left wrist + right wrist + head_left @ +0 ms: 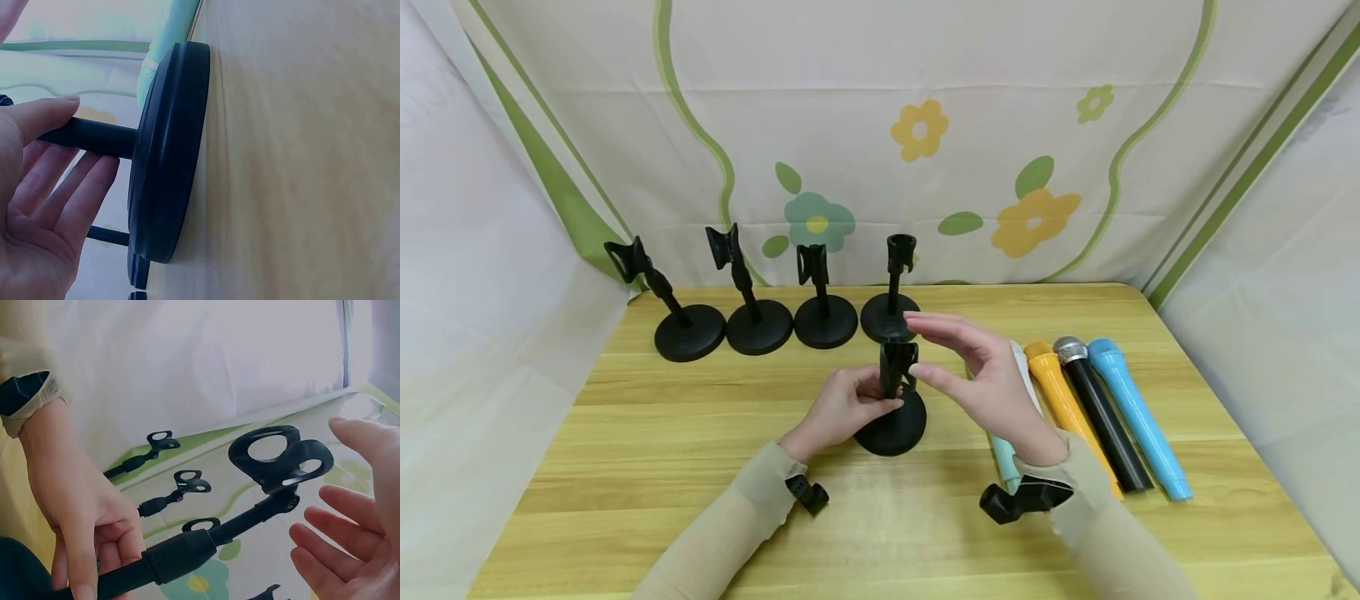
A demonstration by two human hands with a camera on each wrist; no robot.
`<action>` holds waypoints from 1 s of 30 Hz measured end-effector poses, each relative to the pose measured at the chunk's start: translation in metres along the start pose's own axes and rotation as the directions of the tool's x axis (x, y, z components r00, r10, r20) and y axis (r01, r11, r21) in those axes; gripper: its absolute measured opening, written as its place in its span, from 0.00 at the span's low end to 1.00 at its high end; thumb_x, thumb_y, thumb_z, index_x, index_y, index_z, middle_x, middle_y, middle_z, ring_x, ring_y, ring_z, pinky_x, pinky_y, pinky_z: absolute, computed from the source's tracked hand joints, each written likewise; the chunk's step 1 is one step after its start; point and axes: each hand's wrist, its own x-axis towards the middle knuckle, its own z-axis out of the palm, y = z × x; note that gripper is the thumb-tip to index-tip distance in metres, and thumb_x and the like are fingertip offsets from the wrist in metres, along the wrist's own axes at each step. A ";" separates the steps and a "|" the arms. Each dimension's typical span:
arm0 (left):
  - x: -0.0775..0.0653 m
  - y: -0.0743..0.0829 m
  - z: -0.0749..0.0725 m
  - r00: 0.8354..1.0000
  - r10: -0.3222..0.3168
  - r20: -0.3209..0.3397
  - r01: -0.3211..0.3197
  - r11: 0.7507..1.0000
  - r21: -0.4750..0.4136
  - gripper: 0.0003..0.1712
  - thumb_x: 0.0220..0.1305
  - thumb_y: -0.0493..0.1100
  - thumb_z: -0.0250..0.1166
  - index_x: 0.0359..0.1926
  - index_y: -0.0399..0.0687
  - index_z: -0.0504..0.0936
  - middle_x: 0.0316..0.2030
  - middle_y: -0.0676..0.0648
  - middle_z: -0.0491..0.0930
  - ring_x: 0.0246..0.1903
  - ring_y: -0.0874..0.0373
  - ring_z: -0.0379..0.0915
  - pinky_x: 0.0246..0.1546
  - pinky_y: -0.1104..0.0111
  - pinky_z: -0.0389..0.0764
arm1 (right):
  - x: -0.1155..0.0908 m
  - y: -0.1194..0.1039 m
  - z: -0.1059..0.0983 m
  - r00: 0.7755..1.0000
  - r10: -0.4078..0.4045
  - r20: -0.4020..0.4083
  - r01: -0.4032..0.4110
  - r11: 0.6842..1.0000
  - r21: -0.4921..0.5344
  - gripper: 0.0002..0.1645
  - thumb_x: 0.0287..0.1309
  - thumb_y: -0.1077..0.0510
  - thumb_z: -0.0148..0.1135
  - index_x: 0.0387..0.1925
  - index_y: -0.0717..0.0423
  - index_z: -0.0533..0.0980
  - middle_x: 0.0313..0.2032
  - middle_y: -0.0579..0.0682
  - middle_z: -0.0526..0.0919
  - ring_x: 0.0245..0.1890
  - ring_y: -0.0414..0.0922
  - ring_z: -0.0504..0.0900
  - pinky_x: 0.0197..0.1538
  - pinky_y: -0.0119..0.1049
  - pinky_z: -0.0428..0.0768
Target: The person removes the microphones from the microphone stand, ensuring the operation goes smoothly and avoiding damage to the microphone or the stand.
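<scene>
A black desktop microphone stand (pixel 891 432) stands on the table in front of me, its round base flat on the wood. My left hand (pixel 838 410) grips its pole just above the base; the left wrist view shows the thumb on one side of the pole (pixel 103 135) and the fingers on the other. At the top, the clip (pixel 281 459) is empty, with its two curved arms spread. Beside that clip is my right hand (pixel 992 383), fingers and thumb apart and nothing in its grasp.
Several more black stands (pixel 760 327) line the back of the table (pixel 700 467), their clips empty. To the right lie microphones side by side: blue (pixel 1138 417), black (pixel 1101 417), orange (pixel 1067 400), and a pale mint one (pixel 1004 462) partly hidden by my right arm. A patterned curtain (pixel 865 125) hangs behind.
</scene>
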 end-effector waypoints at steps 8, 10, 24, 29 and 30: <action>0.000 -0.001 0.000 1.000 0.011 -0.005 -0.011 1.000 0.006 0.10 0.62 0.27 0.71 0.44 0.30 0.85 0.38 0.39 0.86 0.37 0.47 0.86 0.42 0.55 0.87 | 0.008 0.004 0.009 1.000 -0.028 0.004 0.028 0.999 0.015 0.24 0.62 0.68 0.70 0.60 0.55 0.81 0.59 0.51 0.82 0.63 0.54 0.75 0.68 0.49 0.71; -0.001 -0.001 0.000 1.000 0.013 -0.008 -0.013 1.000 0.009 0.10 0.62 0.28 0.72 0.44 0.30 0.85 0.38 0.39 0.86 0.37 0.47 0.86 0.42 0.56 0.87 | 0.008 0.004 0.010 1.000 -0.031 0.005 0.031 0.999 0.012 0.23 0.63 0.68 0.70 0.59 0.55 0.82 0.58 0.51 0.82 0.63 0.54 0.76 0.68 0.49 0.71; 0.001 -0.003 0.001 0.999 0.033 -0.004 -0.033 0.999 0.005 0.10 0.61 0.27 0.72 0.45 0.30 0.85 0.38 0.39 0.86 0.37 0.47 0.86 0.42 0.55 0.87 | 0.007 0.015 0.011 0.998 -0.067 0.017 0.067 0.997 -0.041 0.18 0.70 0.57 0.66 0.57 0.59 0.83 0.59 0.49 0.82 0.63 0.54 0.76 0.65 0.49 0.75; 0.001 -0.005 0.001 0.999 0.038 -0.003 -0.038 0.999 0.004 0.11 0.62 0.27 0.72 0.45 0.29 0.85 0.38 0.38 0.86 0.37 0.46 0.86 0.42 0.54 0.87 | 0.005 0.018 0.017 0.994 -0.104 -0.013 0.103 0.993 -0.051 0.20 0.70 0.52 0.66 0.57 0.60 0.83 0.58 0.51 0.82 0.63 0.55 0.76 0.63 0.49 0.76; 0.001 -0.006 0.001 0.999 0.038 -0.003 -0.038 0.999 0.003 0.11 0.62 0.28 0.72 0.45 0.29 0.85 0.38 0.38 0.86 0.37 0.46 0.86 0.42 0.54 0.87 | 0.005 0.018 0.018 0.994 -0.112 -0.020 0.111 0.993 -0.046 0.21 0.70 0.51 0.66 0.56 0.60 0.83 0.58 0.52 0.82 0.63 0.55 0.77 0.63 0.50 0.76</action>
